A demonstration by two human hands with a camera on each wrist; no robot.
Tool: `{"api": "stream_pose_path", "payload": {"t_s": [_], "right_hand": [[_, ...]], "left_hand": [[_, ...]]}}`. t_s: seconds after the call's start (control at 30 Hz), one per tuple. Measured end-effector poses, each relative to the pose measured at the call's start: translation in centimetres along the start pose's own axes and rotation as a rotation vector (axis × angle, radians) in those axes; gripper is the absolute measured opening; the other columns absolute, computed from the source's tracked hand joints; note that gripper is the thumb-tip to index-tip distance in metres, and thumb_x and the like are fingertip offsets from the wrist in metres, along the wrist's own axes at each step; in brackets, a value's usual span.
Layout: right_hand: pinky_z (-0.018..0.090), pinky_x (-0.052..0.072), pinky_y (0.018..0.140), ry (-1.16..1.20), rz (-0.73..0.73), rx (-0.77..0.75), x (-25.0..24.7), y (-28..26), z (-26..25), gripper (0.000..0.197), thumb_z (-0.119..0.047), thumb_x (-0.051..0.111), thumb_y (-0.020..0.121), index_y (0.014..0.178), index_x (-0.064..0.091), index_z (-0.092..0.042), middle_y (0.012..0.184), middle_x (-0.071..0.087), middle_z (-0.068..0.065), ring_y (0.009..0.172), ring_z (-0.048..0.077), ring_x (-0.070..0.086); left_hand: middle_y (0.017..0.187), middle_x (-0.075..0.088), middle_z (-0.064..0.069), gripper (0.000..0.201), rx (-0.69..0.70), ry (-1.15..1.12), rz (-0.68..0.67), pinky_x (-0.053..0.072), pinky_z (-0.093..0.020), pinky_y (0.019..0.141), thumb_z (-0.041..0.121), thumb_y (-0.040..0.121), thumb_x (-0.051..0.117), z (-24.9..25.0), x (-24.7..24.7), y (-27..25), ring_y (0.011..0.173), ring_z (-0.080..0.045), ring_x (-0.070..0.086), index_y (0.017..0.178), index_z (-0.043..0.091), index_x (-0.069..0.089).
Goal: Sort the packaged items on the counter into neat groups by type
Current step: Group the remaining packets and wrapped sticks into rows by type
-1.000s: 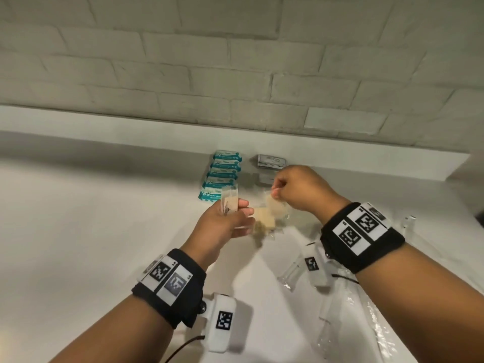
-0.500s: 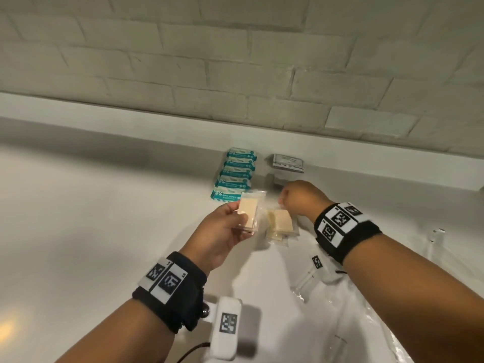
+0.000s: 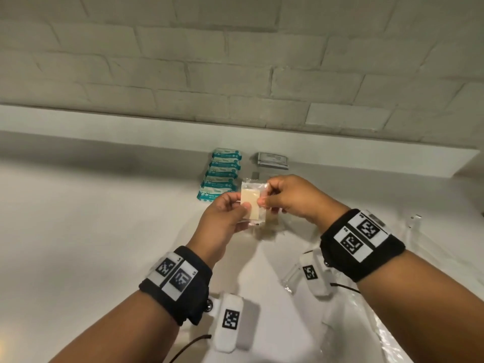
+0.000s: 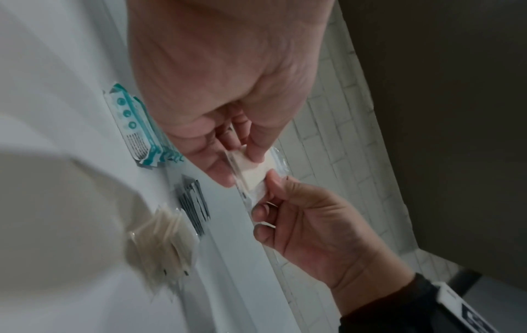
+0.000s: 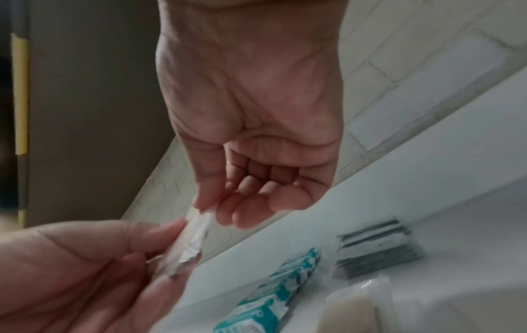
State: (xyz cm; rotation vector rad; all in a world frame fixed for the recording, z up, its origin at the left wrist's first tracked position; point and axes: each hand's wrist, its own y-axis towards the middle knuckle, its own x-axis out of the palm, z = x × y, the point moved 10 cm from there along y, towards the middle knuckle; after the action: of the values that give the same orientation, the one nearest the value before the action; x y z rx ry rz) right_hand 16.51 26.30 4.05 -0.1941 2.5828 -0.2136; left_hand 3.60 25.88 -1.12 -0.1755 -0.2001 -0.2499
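Note:
A clear packet with a beige pad is held above the white counter between both hands. My left hand pinches its left edge and my right hand pinches its right edge. The left wrist view shows the same packet gripped from both sides. Behind it lies a row of teal packets, and a stack of grey packets sits by the ledge. A pile of beige-pad packets lies on the counter under my hands, mostly hidden in the head view.
A raised ledge and a brick wall close off the back of the counter. Crumpled clear plastic lies at the front right. Clear tube-like packages and a small clear item lie near my right wrist.
My right hand left the beige pile and came over to the packet my left hand was holding. Both hands now pinch it, turned flat toward the head camera.

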Motion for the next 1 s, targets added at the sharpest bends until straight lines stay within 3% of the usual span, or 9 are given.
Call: {"api": "stream_pose_path", "payload": {"t_s": [0.1, 0.27, 0.37, 0.47, 0.53, 0.63, 0.73, 0.83, 1.0], "right_hand": [[0.007, 0.040, 0.044, 0.043, -0.001, -0.028, -0.6, -0.4, -0.8, 0.017, -0.007, 0.068, 0.085, 0.101, 0.065, -0.001, 0.073, 0.062, -0.003, 0.052, 0.000, 0.054], [0.020, 0.041, 0.062, -0.320, 0.084, -0.017, -3.0, 0.5, -0.6, 0.004, -0.015, 0.070, 0.084, 0.087, 0.072, -0.013, 0.069, 0.060, -0.011, 0.064, 0.004, 0.054], [0.024, 0.038, 0.063, -0.424, 0.163, 0.015, -5.0, 1.0, -0.2, 0.012, -0.020, 0.064, 0.088, 0.081, 0.067, -0.010, 0.074, 0.062, 0.000, 0.073, 0.016, 0.054], [0.026, 0.037, 0.071, -0.569, 0.112, 0.071, -4.2, 2.1, 1.2, 0.023, -0.018, 0.054, 0.093, 0.100, 0.068, -0.001, 0.099, 0.067, 0.014, 0.083, 0.021, 0.052], [0.025, 0.039, 0.074, -0.627, 0.054, 0.087, -2.3, 3.0, 2.4, 0.025, -0.020, 0.053, 0.094, 0.104, 0.069, -0.003, 0.106, 0.068, 0.012, 0.088, 0.021, 0.056], [0.030, 0.046, 0.082, -0.590, 0.107, 0.177, -1.5, 4.0, 5.0, 0.029, -0.031, 0.059, 0.091, 0.105, 0.068, -0.008, 0.106, 0.068, 0.008, 0.095, 0.023, 0.062], [0.031, 0.045, 0.072, -0.442, 0.219, 0.378, -2.9, 3.5, 8.2, 0.038, -0.037, 0.058, 0.090, 0.108, 0.060, -0.004, 0.099, 0.066, 0.011, 0.081, 0.024, 0.059], [0.030, 0.040, 0.057, -0.103, 0.081, 0.631, -0.3, 1.5, 11.3, 0.030, -0.033, 0.062, 0.089, 0.097, 0.063, -0.004, 0.072, 0.054, 0.006, 0.057, 0.019, 0.047], [0.029, 0.038, 0.059, -0.185, -0.030, 0.634, 2.3, 1.3, 9.8, 0.024, -0.020, 0.064, 0.089, 0.071, 0.052, -0.009, 0.066, 0.048, 0.007, 0.055, 0.018, 0.041]], "left_hand": [[0.077, 0.068, 0.003, 0.015, 0.024, 0.096, -0.036, 0.053, -0.024, 0.062, 0.002, 0.091, 0.057, 0.5, 0.8, 0.1, 0.070, -0.013, 0.066, 0.100, 0.012, 0.062], [0.087, 0.066, 0.002, 0.012, -0.028, 0.185, -0.022, 0.051, -0.024, 0.069, 0.007, 0.091, 0.058, -0.2, 0.9, 0.4, 0.079, -0.012, 0.063, 0.098, 0.017, 0.063], [0.093, 0.061, 0.003, 0.009, -0.092, 0.210, 0.041, 0.050, -0.026, 0.076, 0.014, 0.094, 0.055, -1.1, -0.3, 1.0, 0.086, -0.014, 0.059, 0.098, 0.018, 0.062], [0.093, 0.059, 0.001, 0.007, -0.207, 0.253, 0.056, 0.050, -0.030, 0.082, 0.016, 0.094, 0.054, -2.6, -0.7, 1.5, 0.085, -0.015, 0.056, 0.094, 0.019, 0.060], [0.087, 0.058, -0.003, 0.007, -0.294, 0.262, 0.029, 0.049, -0.035, 0.084, 0.014, 0.093, 0.053, -3.8, 0.0, 1.7, 0.079, -0.018, 0.054, 0.089, 0.016, 0.059], [0.074, 0.056, -0.006, 0.015, -0.369, 0.278, 0.024, 0.048, -0.033, 0.074, 0.010, 0.094, 0.052, -4.9, 0.9, 2.1, 0.065, -0.018, 0.052, 0.080, 0.012, 0.057], [0.073, 0.058, -0.007, 0.022, -0.404, 0.298, 0.048, 0.051, -0.031, 0.072, 0.010, 0.096, 0.051, -5.0, 1.1, 2.3, 0.068, -0.021, 0.056, 0.074, 0.011, 0.055], [0.082, 0.062, -0.014, 0.020, -0.454, 0.309, 0.056, 0.054, -0.037, 0.080, 0.007, 0.095, 0.052, -5.6, 1.1, 2.6, 0.080, -0.030, 0.060, 0.075, 0.008, 0.055], [0.089, 0.062, -0.013, 0.013, -0.452, 0.366, 0.012, 0.058, -0.036, 0.081, 0.001, 0.089, 0.053, -6.8, 2.1, 2.9, 0.077, -0.025, 0.063, 0.081, 0.009, 0.059]]}}
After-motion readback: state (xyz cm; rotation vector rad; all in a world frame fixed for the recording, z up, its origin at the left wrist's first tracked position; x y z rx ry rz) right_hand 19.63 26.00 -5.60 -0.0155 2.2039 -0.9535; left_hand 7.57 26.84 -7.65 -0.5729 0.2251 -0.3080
